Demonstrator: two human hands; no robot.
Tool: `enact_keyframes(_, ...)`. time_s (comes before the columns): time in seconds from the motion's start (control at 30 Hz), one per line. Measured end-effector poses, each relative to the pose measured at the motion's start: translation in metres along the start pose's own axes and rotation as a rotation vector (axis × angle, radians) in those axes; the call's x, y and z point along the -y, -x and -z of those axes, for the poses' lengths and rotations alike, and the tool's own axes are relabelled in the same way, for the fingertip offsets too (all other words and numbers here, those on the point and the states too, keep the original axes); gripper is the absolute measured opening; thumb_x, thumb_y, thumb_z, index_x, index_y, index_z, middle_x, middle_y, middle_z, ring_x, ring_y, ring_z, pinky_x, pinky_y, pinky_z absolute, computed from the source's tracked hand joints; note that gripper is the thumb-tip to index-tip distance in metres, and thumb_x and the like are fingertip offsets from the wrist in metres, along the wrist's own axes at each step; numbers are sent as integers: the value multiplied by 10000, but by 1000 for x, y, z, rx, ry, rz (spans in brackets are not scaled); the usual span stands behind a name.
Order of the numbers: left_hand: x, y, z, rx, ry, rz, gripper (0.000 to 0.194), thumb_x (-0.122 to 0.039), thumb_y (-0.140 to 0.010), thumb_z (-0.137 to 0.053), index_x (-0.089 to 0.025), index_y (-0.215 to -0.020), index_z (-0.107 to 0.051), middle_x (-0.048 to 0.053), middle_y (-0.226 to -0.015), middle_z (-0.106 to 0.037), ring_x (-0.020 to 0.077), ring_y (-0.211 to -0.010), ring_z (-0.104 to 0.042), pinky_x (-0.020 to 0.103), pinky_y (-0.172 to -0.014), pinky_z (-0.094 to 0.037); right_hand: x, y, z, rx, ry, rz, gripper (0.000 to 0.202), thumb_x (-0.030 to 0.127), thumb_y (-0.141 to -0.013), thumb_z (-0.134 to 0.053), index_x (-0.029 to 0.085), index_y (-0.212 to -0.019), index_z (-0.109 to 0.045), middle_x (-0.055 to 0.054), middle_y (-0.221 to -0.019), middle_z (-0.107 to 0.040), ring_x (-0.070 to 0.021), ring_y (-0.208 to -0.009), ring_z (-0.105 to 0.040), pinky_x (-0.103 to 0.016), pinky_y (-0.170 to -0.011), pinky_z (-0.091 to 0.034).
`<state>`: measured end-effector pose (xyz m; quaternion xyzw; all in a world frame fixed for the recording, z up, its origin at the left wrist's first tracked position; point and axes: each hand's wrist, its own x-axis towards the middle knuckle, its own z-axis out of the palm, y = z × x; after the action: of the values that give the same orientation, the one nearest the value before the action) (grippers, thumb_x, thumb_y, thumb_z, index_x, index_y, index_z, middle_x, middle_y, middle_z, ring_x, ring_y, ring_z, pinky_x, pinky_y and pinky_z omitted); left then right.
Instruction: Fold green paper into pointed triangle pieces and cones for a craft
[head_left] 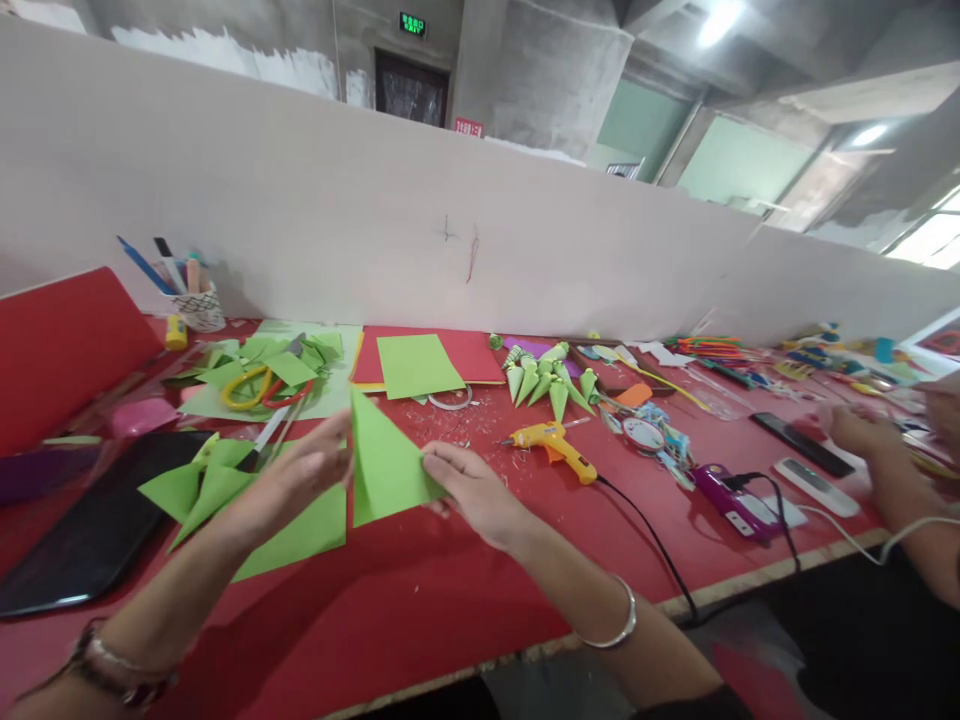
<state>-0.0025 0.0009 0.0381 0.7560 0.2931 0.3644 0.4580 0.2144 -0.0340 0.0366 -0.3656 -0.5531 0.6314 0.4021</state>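
A folded piece of green paper [386, 465] is held up over the red table between my two hands. My right hand [476, 490] pinches its right corner between thumb and fingers. My left hand [311, 460] is at the paper's left edge, fingers together and partly hidden behind it; whether they grip the edge or only touch it is hard to see. Below and left of the paper lies a flat green sheet [307, 535]. Several folded green paper shapes [206, 490] rest beside my left forearm.
A yellow hot glue gun [551, 445] lies to the right, its black cord trailing to a purple power strip [739, 505]. Scissors [270, 390] sit among green scraps. Small green cones [551, 380] and a green square [420, 365] are behind. Another person's hand [859, 430] is at right.
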Motion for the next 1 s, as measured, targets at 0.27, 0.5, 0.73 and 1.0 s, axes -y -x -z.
enact_keyframes(0.27,18,-3,-36,37,-52,12,497,-450,-879,-230,-207,-1301,-328,122,-883,-652,211,-710,-621,319,-582,-493,-21,-9,-1,-14,-27,-65,219,400,-780,-545,203,-850,-479,-11,-813,-519,-115,-709,-509,-242,-612,-416)
enact_keyframes(0.5,28,-2,-38,-19,-86,64,450,-454,-880,-264,-229,-1238,-420,91,-832,-675,214,-682,-625,340,-587,-500,-25,1,9,83,320,124,692,328,-659,-693,252,-1234,-316,-80,-1182,-450,-202,-1054,-462,-361,-888,-389)
enact_keyframes(0.73,13,-1,-41,-110,173,477,433,-527,-701,-563,-202,-980,-625,60,-911,-686,249,-867,-612,327,-754,-495,-29,-6,11,-167,233,101,228,335,-827,-473,202,-1009,-505,-39,-944,-589,-180,-900,-561,-318,-773,-454)
enact_keyframes(1.0,6,-10,-46,-236,459,744,339,-500,-637,-641,-169,-701,-673,57,-681,-707,220,-645,-648,302,-625,-511,-36,-8,10,-216,108,129,298,278,-812,-489,209,-1101,-465,-53,-1032,-600,-194,-963,-566,-340,-822,-461)
